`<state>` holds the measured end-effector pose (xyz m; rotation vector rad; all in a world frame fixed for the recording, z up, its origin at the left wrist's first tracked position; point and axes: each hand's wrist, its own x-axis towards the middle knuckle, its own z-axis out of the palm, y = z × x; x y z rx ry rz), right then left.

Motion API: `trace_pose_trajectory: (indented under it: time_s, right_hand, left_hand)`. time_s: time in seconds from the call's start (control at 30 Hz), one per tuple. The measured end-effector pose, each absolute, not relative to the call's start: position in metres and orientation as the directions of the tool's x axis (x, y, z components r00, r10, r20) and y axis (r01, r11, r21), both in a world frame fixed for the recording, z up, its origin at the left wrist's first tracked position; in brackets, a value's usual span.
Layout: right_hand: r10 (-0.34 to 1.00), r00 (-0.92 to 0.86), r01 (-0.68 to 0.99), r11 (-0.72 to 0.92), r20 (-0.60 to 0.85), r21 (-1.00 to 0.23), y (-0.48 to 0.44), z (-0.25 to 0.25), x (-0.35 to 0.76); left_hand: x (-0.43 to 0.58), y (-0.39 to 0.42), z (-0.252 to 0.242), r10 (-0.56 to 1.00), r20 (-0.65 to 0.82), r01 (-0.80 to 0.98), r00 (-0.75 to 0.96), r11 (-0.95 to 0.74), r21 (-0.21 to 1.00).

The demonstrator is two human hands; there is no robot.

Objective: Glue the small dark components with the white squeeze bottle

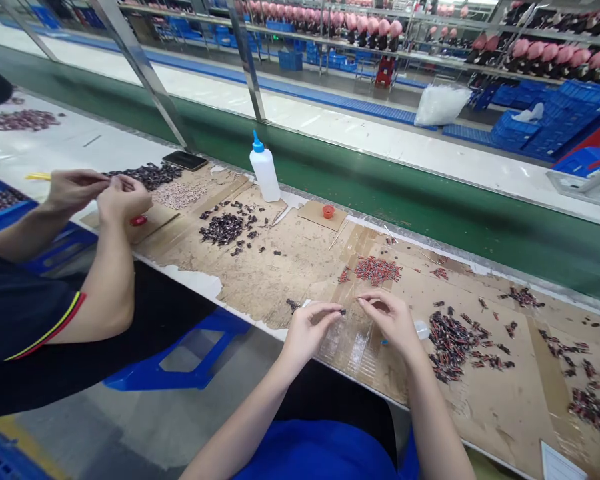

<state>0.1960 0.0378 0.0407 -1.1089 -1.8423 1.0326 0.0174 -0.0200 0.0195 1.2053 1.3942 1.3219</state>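
My left hand (pixel 307 330) is closed in a pinch on a small black part (pixel 343 311) above the cardboard. My right hand (pixel 391 319) faces it a short gap away, thumb and forefinger pressed together; whatever is at their tips is too small to name. Just beyond both hands lies a heap of small red-and-black pieces (pixel 377 269). To the right of my right wrist is a larger pile of dark parts with red bits (pixel 453 343). A few loose black parts (pixel 293 305) lie beside my left hand. Partly hidden behind my right wrist is a small clear container (pixel 422 329).
A white squeeze bottle (pixel 266 175) with a blue tip stands at the back, near a black-part pile (pixel 223 229) and a red cap (pixel 329 211). At left, a co-worker's hands (pixel 123 197) handle something small. The green conveyor belt (pixel 380 210) runs behind the table.
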Motion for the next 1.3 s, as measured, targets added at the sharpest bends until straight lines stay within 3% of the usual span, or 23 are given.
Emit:
trace_pose_trajectory:
  time_s: [0.17, 0.4, 0.73, 1.07, 1.3]
  right_hand:
    - [0.816, -0.454, 0.208, 0.489, 0.359, -0.847, 0.024, 0.05, 0.201]
    - [0.708, -0.498, 0.226, 0.663, 0.5, -0.714, 0.019, 0.048, 0.201]
    - [0.525, -0.529, 0.433, 0.843, 0.667, -0.32, 0.001, 0.052, 0.203]
    - [0.413, -0.594, 0.451, 0.882, 0.691, -0.139, -0.006, 0.064, 0.21]
    - [0.32, -0.665, 0.406, 0.913, 0.674, -0.033, -0.004, 0.071, 0.213]
  left_hand:
    - [0.02, -0.023, 0.029, 0.99, 0.07, 0.004, -0.124, -0.07, 0.998]
    - [0.022, -0.028, 0.039, 0.995, 0.056, -0.034, -0.085, -0.059, 0.998]
    - [0.026, -0.033, 0.043, 0.988, 0.089, -0.031, -0.127, -0.093, 0.995]
    - [0.025, -0.038, 0.058, 0.992, 0.124, -0.005, -0.023, -0.125, 0.992]
    - [0.026, -0.038, 0.064, 0.999, 0.053, -0.002, -0.012, -0.053, 0.999]
